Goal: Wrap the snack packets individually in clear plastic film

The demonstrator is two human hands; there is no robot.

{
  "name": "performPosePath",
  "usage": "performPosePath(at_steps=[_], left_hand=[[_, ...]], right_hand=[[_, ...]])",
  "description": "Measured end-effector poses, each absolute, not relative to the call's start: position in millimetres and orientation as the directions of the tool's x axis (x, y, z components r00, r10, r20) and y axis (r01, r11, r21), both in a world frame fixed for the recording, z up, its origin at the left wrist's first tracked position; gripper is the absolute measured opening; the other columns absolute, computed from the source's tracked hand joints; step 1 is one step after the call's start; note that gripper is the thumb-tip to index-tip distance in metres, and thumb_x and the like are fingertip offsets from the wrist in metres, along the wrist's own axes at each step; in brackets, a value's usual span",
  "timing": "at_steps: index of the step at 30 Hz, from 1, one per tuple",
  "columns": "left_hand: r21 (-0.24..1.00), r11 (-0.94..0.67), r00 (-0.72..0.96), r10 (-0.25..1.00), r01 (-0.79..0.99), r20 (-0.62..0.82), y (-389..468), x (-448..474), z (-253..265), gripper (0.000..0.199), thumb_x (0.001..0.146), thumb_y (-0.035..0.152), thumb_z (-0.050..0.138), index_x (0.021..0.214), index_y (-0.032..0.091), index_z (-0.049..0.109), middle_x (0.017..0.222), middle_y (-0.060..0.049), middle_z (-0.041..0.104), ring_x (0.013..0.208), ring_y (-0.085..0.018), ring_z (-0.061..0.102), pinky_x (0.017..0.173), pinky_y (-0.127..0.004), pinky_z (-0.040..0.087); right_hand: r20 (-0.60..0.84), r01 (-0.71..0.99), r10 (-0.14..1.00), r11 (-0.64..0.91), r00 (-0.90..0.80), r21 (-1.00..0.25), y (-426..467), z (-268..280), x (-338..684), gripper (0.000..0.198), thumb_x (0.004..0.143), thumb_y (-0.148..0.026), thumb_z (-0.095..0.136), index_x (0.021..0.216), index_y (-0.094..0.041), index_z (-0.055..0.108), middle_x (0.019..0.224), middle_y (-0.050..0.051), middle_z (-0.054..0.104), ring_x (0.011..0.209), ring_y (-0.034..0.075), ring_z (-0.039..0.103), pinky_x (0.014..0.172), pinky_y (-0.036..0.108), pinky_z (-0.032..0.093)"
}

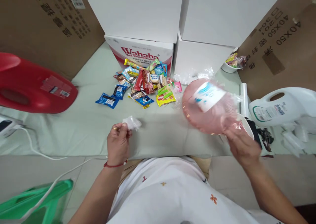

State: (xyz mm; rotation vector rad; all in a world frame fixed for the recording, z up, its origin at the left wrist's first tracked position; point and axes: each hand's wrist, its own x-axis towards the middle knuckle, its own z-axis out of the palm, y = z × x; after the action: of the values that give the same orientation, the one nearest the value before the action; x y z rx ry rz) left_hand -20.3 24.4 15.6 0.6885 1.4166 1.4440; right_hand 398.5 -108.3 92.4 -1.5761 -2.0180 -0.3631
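Note:
My left hand (118, 141) pinches a crumpled piece of clear plastic wrap (132, 122) between thumb and fingers, over the front of the table. On the right, my right hand (243, 146) grips the edge of a round pink plastic plate (191, 110), tilted up and smeared by motion. A white label with blue print (209, 96) is on the plate. Beyond my hands lies a pile of wrapped snacks (148, 82), with a blue packet (108, 100) at its left and a yellow packet (166, 98) at its front. A white dish (247, 126) shows partly behind the plate and my right hand.
White boxes (138, 10) and a Wahaha carton (168, 57) stand along the back. A red jug (37, 82) lies left, a white detergent bottle (276, 103) right. Cardboard (278, 52) flanks the table. A white bowl (228, 68) holds snacks. A white cable (31, 141) hangs over the front edge.

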Motion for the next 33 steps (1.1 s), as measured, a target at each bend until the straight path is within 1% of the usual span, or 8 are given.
performPosePath(at_steps=[4,8,11,15,21,24,29,33], left_hand=[[0.951,0.083,-0.421,0.883,-0.298,-0.209,22,-28,25,0.049,0.064,0.047,0.089,0.087,0.020,0.055,0.074,0.007,0.058,0.061,-0.007,0.054,0.058,-0.020,0.043],[0.945,0.034,-0.441,0.878,-0.326,-0.184,20,-26,38,0.045,0.064,0.041,0.090,0.086,0.021,0.056,0.073,0.007,0.058,0.063,-0.009,0.057,0.056,-0.020,0.044],[0.946,0.007,-0.431,0.889,-0.325,-0.155,17,-17,48,0.043,0.064,0.039,0.091,0.085,0.020,0.058,0.076,0.006,0.059,0.067,-0.009,0.058,0.058,-0.020,0.046],[0.952,0.040,-0.350,0.925,-0.304,-0.151,15,-2,56,0.042,0.064,0.041,0.090,0.084,0.020,0.059,0.083,0.004,0.061,0.070,-0.010,0.057,0.058,-0.021,0.046],[0.961,0.048,-0.296,0.946,-0.274,-0.132,17,14,54,0.039,0.068,0.043,0.086,0.084,0.020,0.058,0.080,0.003,0.061,0.067,-0.010,0.056,0.057,-0.021,0.046],[0.967,0.058,-0.279,0.952,-0.248,-0.129,16,10,54,0.038,0.070,0.043,0.085,0.083,0.019,0.059,0.080,0.003,0.061,0.065,-0.009,0.056,0.058,-0.021,0.047],[0.961,0.065,-0.379,0.910,-0.267,-0.167,16,-11,51,0.036,0.067,0.036,0.086,0.084,0.020,0.058,0.075,0.006,0.060,0.060,-0.009,0.056,0.053,-0.020,0.044],[0.951,0.137,-0.374,0.896,-0.278,-0.239,18,-17,46,0.033,0.069,0.035,0.082,0.084,0.020,0.056,0.062,0.006,0.058,0.053,-0.012,0.058,0.044,-0.020,0.035]], right_hand=[[0.484,0.767,0.811,0.529,-0.329,-0.364,-115,49,349,0.047,0.100,-0.012,0.052,0.141,-0.033,0.063,0.124,0.006,0.075,0.107,0.022,0.074,0.092,0.039,0.063],[0.475,0.644,0.778,0.616,-0.410,-0.453,-106,15,318,0.057,0.101,-0.006,0.043,0.153,-0.029,0.050,0.127,0.011,0.073,0.111,0.023,0.072,0.090,0.041,0.063],[0.449,0.636,0.817,0.569,-0.362,-0.522,-103,14,311,0.051,0.101,-0.011,0.048,0.148,-0.030,0.056,0.132,0.010,0.071,0.111,0.023,0.072,0.092,0.040,0.063],[0.452,0.693,0.890,0.367,-0.066,-0.621,-98,39,307,0.039,0.100,-0.018,0.057,0.134,-0.033,0.068,0.123,0.007,0.073,0.108,0.022,0.072,0.092,0.038,0.062],[0.383,0.818,0.878,0.433,-0.288,-0.379,-40,49,263,0.046,0.097,-0.014,0.057,0.139,-0.030,0.061,0.145,0.010,0.061,0.120,0.024,0.065,0.085,0.034,0.060],[0.418,0.841,0.831,0.488,-0.366,-0.234,-21,50,249,0.031,0.096,-0.011,0.056,0.120,-0.024,0.070,0.122,0.009,0.074,0.102,0.021,0.070,0.077,0.030,0.056],[0.487,0.926,0.874,0.182,0.003,-0.332,-49,96,307,0.023,0.102,-0.025,0.049,0.104,-0.020,0.071,0.086,0.006,0.075,0.074,0.017,0.067,0.067,0.027,0.047],[-0.008,0.934,0.960,-0.274,0.280,-0.229,-32,151,422,0.023,0.087,-0.027,0.069,0.066,-0.020,0.065,0.052,-0.002,0.057,0.050,0.014,0.048,0.054,0.027,0.030]])
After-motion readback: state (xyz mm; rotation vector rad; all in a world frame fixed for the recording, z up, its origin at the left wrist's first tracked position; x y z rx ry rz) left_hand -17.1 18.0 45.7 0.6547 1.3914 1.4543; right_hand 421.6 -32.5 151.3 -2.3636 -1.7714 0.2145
